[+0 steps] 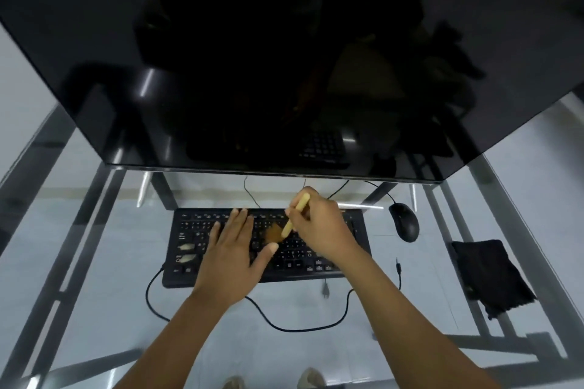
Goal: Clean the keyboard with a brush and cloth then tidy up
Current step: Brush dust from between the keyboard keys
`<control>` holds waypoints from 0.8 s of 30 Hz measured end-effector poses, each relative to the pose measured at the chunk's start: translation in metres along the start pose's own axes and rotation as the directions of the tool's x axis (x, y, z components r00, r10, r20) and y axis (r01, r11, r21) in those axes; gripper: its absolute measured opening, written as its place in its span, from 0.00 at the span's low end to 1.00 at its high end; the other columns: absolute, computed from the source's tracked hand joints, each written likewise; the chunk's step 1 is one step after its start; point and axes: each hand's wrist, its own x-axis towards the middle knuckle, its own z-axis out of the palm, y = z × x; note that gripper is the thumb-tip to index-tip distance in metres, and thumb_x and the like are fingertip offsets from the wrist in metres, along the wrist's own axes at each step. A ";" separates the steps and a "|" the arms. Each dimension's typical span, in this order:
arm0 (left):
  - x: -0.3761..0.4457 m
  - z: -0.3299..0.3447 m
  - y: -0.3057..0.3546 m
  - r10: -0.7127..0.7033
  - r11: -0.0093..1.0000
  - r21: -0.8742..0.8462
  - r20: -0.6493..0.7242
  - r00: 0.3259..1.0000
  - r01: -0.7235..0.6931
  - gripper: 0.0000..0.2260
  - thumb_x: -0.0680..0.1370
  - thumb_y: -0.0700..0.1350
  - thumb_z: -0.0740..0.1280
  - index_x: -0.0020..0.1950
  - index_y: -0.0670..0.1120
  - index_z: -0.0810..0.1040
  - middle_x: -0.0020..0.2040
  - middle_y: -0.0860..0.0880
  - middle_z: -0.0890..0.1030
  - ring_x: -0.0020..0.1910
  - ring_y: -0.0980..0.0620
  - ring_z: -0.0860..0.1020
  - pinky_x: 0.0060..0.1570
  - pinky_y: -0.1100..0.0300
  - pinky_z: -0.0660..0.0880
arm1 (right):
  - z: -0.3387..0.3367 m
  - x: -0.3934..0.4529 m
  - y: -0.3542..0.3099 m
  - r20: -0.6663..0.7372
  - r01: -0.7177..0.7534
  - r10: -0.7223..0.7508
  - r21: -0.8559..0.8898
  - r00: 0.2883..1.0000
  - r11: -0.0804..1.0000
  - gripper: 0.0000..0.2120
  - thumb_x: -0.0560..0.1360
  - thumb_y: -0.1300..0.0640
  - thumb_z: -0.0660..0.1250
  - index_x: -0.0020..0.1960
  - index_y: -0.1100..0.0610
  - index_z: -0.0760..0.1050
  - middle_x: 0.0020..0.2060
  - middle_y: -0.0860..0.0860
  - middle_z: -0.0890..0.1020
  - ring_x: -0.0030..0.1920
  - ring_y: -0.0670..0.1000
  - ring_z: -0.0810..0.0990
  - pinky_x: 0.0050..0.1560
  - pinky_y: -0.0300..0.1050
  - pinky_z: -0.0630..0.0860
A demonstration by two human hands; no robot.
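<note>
The black keyboard (265, 246) lies flat on the glass surface (94, 262), its cable (284, 325) looping toward the near edge. The left hand (232, 257) rests on the keys, fingers spread flat and holding nothing. The right hand (319, 224) is closed around a pale-handled brush (295, 215), bristles touching the middle keys. A black cloth (489, 275) lies folded at the right, a black mouse (404, 221) beyond it. Farthest, a dark monitor (284, 57) looms.
</note>
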 end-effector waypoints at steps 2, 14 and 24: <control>-0.002 0.005 -0.001 -0.015 1.000 0.015 0.009 1.000 0.015 0.40 0.76 0.69 0.40 0.76 0.42 0.60 0.78 0.46 0.56 0.77 0.53 0.47 0.75 0.49 0.45 | -0.007 0.003 0.009 -0.168 0.007 -0.015 -0.047 0.986 0.999 0.04 0.79 0.57 0.65 0.46 0.57 0.72 0.33 0.46 0.80 0.32 0.41 0.78 0.32 0.34 0.72; 0.006 0.014 0.017 -0.061 0.998 0.016 -0.053 0.997 0.062 0.33 0.80 0.62 0.43 0.71 0.40 0.68 0.75 0.43 0.64 0.76 0.48 0.54 0.74 0.43 0.50 | -0.018 -0.029 0.055 -0.073 -0.045 0.039 -0.092 0.997 0.995 0.03 0.73 0.58 0.74 0.46 0.54 0.82 0.44 0.49 0.82 0.38 0.52 0.83 0.40 0.49 0.82; 0.061 0.023 0.146 0.192 0.976 -0.099 -0.039 0.981 -0.195 0.28 0.81 0.58 0.46 0.71 0.41 0.68 0.73 0.44 0.66 0.75 0.48 0.58 0.74 0.45 0.55 | -0.102 -0.063 0.145 -0.394 -0.335 0.231 -0.220 0.889 0.916 0.05 0.77 0.64 0.64 0.49 0.58 0.79 0.45 0.50 0.74 0.39 0.52 0.75 0.42 0.42 0.73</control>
